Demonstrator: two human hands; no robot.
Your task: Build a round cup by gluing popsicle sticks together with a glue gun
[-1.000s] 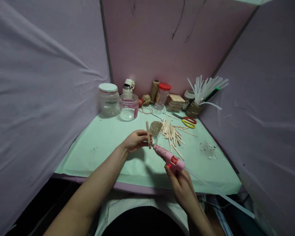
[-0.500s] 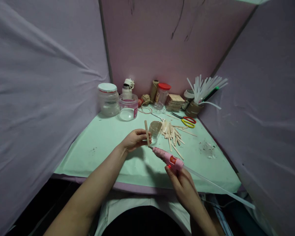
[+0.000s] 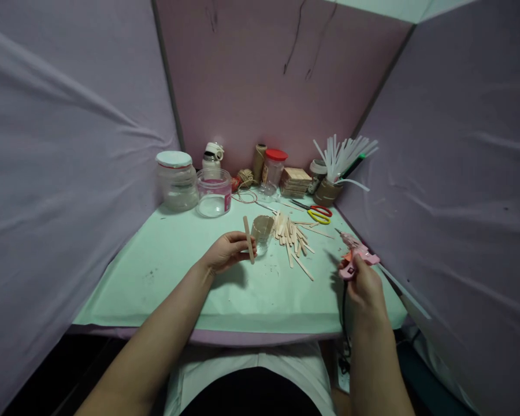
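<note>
My left hand (image 3: 229, 251) pinches a wooden craft stick (image 3: 248, 240), held nearly upright over the table. Just right of it stands a clear plastic cup (image 3: 262, 231) with a brownish lining or contents that I cannot make out. Out to the right, my right hand (image 3: 364, 283) is wrapped round the handle of a pink glue gun (image 3: 356, 248). Its nozzle points up and left, away from the stick, and a long translucent glue stick (image 3: 405, 292) trails from its back. A loose heap of craft sticks (image 3: 291, 234) lies between the cup and the glue gun.
Scissors (image 3: 316, 212) with red and yellow handles lie behind the heap. Along the back stand a white-lidded jar (image 3: 176, 185), an open tub (image 3: 214, 196), a red-lidded jar (image 3: 273, 173), stacked wooden squares (image 3: 295, 182) and a holder of glue sticks (image 3: 327, 192). Fabric walls (image 3: 450, 173) enclose the table.
My right hand has carried the glue gun away from the craft stick's lower end, out to the right. My left hand still holds the stick beside the cup. The view has shifted slightly.
</note>
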